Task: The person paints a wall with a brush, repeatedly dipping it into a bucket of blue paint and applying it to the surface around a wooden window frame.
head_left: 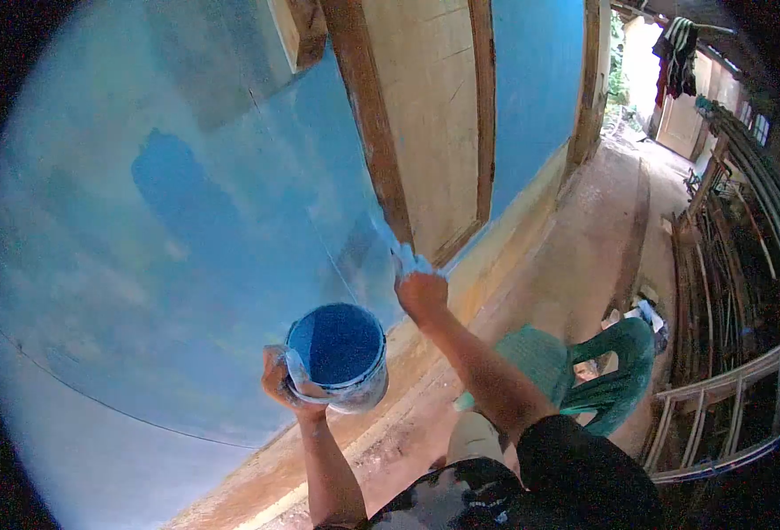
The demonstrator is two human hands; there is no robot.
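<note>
My left hand (286, 382) is closed on the rim and side of a paint bucket (361, 396), held slightly tilted in front of the wall. Dark blue paint (337, 344) shows inside it. Higher up and to the right, my right hand (422, 290) grips a paintbrush (385, 231), its fingers smeared with pale blue. The brush is partly hidden by the fingers and blurred; its tip is at the wall beside the brown door frame (368, 115). The wall (240, 194) is patchy blue, with a darker blue patch at upper left.
A green plastic chair (615, 375) stands to my right on the earthen floor (531, 291). Beyond it are a ladder (717, 384) and stacked poles (717, 265). A wooden door panel (430, 106) adjoins the wall, and clothes (677, 57) hang near the bright doorway.
</note>
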